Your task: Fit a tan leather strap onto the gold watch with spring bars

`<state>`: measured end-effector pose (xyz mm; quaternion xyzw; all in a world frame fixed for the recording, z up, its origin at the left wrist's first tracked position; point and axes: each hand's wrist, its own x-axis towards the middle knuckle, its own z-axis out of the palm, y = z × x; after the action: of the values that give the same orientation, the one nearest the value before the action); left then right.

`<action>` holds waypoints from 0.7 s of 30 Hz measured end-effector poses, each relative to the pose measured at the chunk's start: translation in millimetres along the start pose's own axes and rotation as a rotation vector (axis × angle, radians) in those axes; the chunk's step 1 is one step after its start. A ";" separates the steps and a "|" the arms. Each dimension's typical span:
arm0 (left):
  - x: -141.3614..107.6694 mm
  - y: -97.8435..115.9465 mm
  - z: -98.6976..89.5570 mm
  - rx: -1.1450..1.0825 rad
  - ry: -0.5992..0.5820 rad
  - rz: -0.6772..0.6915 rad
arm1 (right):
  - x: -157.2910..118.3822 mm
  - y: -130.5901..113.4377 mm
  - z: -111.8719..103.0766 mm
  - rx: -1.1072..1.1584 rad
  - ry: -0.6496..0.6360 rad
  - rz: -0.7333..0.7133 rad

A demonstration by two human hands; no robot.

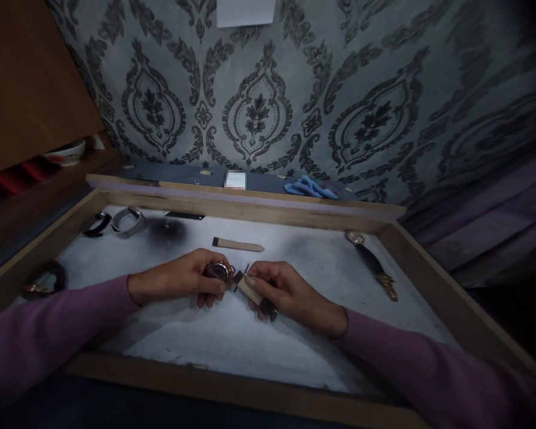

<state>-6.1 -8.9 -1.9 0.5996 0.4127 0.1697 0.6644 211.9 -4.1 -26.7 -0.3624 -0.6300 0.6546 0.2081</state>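
Observation:
Between the thumb and fingers of my left hand is a round watch case with a shiny rim and no strap lying along it. My right hand pinches a watch strap, pale on the upward side with dark ends. A thin dark pin-like piece sticks up by the right fingertips; whether it is a tool or a spring bar I cannot tell. The strap's end is close beside the watch case. Behind both hands, a second strap piece, beige with one dark end, lies flat on the white surface.
A shallow wooden-framed tray surrounds the work. On its left are a grey watch, a black-strapped watch and a dark watch. A black-and-gold watch lies right. A blue cloth rests behind the rim.

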 end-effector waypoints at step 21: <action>1.3 -9.3 1.6 0.084 0.019 0.066 | -1.1 2.7 0.1 -0.096 -0.029 -0.041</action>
<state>-6.7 -11.1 -11.2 0.6385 0.4059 0.1797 0.6286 213.0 -5.4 -29.1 -0.3494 -0.6709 0.6244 0.1950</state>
